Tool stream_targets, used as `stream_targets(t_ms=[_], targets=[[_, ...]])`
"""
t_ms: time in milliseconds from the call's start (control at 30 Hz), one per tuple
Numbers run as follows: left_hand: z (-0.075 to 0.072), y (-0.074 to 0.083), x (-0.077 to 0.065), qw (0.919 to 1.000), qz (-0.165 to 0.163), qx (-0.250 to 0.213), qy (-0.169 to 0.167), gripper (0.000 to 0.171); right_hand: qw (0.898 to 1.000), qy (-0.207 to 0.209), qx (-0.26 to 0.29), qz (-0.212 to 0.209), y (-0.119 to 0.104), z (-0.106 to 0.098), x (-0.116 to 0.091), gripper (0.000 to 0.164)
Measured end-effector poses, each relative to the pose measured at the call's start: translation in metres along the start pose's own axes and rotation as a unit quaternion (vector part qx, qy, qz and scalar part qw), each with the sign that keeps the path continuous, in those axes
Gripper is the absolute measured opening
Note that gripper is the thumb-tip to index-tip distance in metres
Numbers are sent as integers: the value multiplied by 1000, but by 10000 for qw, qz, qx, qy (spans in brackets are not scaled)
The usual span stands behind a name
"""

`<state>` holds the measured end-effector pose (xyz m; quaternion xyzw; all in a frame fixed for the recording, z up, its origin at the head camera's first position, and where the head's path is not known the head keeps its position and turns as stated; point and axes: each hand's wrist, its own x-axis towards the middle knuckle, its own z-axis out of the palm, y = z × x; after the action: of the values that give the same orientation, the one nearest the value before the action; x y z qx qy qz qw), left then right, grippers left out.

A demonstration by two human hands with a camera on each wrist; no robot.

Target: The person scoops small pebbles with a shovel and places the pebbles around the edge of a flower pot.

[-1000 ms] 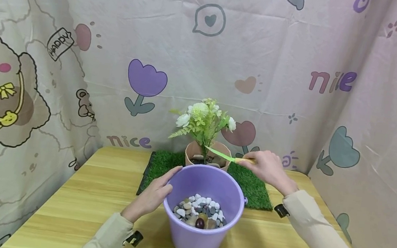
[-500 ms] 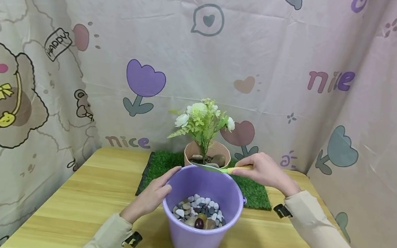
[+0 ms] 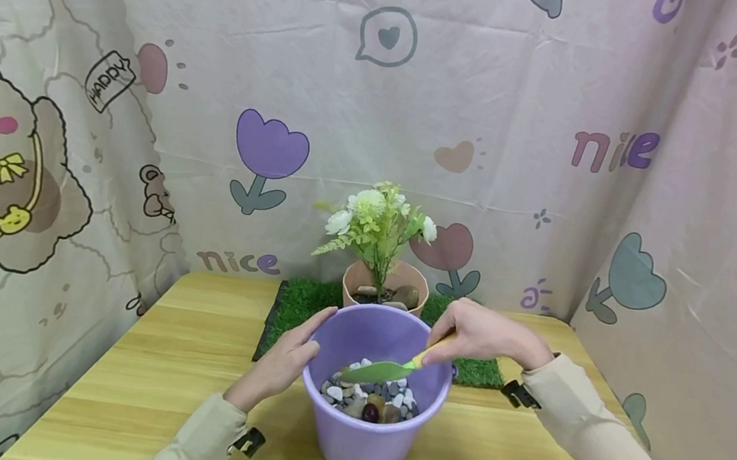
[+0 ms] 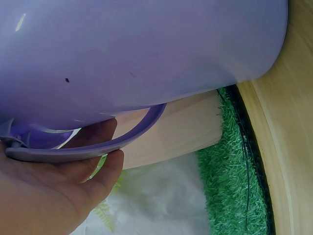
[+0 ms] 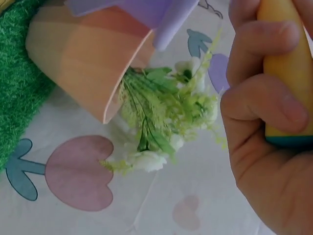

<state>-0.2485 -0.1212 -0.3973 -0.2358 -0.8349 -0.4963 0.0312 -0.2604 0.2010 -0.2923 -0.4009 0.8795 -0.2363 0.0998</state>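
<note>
A purple bucket [image 3: 364,444] stands upright at the front of the table, with several pebbles [image 3: 348,395] in its bottom, white, grey and brown. My left hand [image 3: 283,361] grips the bucket's left rim; in the left wrist view its fingers [image 4: 105,178] lie by the purple bail handle [image 4: 98,149]. In my right hand [image 3: 475,334] is a small garden trowel [image 3: 378,372] with a green blade and a yellow handle [image 5: 286,63]. The blade tilts down inside the bucket, over the pebbles. Whether it touches them I cannot tell.
Behind the bucket, a peach flowerpot [image 3: 350,281] holds white artificial flowers [image 3: 371,211] and several stones. It stands on a green turf mat [image 3: 307,307] on the wooden table [image 3: 185,376]. A printed curtain [image 3: 383,109] hangs behind.
My right hand has come down and nearer, bringing the trowel from the flowerpot over the far rim into the bucket. The left hand and the bucket have stayed in place.
</note>
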Motion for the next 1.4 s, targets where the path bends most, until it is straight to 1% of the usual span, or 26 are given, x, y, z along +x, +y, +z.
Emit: stream_targets(t_ms=[100, 267, 367, 433, 533, 667, 800, 900, 1033, 1200, 1300, 1400], targets=[[0, 0, 0, 10000, 14, -4, -16, 65, 9993, -381, -54, 30, -3, 2, 3, 13], [1, 0, 1, 10000, -39, -26, -32, 65, 9957, -923, 19, 12, -6, 6, 8, 14], [1, 1, 1, 10000, -72, -26, -46, 65, 9917, -1285, 84, 71, -9, 7, 11, 18], [1, 1, 2, 9999, -85, -42, -55, 65, 9891, -1466, -69, 107, -12, 8, 14, 21], [0, 2, 3, 9999, -99, -51, -64, 65, 9855, -1596, -571, 88, -18, 11, 18, 29], [0, 2, 3, 9999, -98, -15, -30, 65, 9804, -1337, -1441, 121, -28, 15, 20, 30], [-1, 2, 3, 10000, -84, -10, 3, 65, 9749, -986, -1977, 282, -35, 18, 17, 25], [0, 2, 3, 9999, -126, -11, 4, 65, 9725, -808, -2171, 234, -37, 20, 15, 25], [0, 1, 2, 9999, -140, -23, -20, 65, 9732, -619, -2212, 129, -35, 22, 12, 22], [-1, -1, 2, 9999, -109, -52, -43, 65, 9729, -164, -2303, 130, -30, 19, 8, 21], [0, -1, 2, 9999, -131, -33, -21, 65, 9674, 150, -2525, 82, -27, 18, 9, 29], [0, 0, 1, 9999, -151, -17, 4, 66, 9556, 404, -2918, -9, -24, 20, 12, 37]])
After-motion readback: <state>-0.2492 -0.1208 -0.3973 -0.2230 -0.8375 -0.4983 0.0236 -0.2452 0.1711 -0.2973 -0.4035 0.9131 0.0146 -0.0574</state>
